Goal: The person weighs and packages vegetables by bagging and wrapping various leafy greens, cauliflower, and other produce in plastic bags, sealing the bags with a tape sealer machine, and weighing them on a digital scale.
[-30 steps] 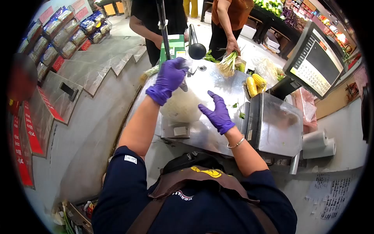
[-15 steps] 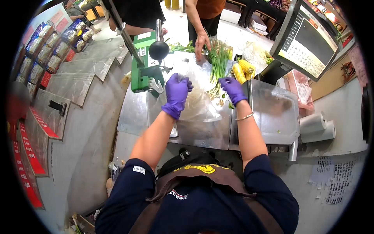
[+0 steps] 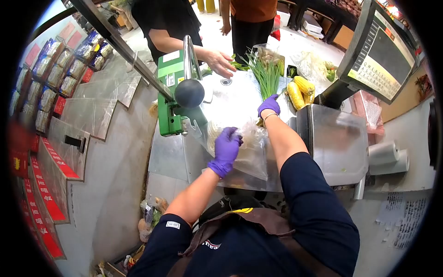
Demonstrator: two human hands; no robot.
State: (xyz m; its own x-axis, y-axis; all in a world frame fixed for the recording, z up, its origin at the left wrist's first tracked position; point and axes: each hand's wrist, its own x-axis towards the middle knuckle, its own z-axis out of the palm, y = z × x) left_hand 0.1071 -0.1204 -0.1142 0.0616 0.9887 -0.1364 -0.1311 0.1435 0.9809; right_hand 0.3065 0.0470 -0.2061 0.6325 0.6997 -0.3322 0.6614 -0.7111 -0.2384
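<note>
In the head view my left hand [image 3: 226, 150], in a purple glove, is closed on a clear plastic bag [image 3: 253, 154] above the metal counter's front part. My right hand [image 3: 269, 107], also gloved, is closed round the lower end of a bunch of green onions [image 3: 266, 77], whose green tops point away from me. Two yellow corn cobs [image 3: 296, 95] lie just right of that hand. A green bag-sealing device [image 3: 170, 74] with a black ball knob [image 3: 189, 93] stands to the left of the bag.
A person's hand [image 3: 219, 62] reaches over the counter's far side, and another person stands behind the counter. At the right are a tilted touch screen [image 3: 378, 55], a metal scale plate [image 3: 339, 145] and plastic rolls [image 3: 389, 158]. Greens lie near the far edge.
My right hand has moved forward and closed on the green onions. My left hand has come nearer to me with the bag. One person's hand now reaches in; the other person's has drawn back.
</note>
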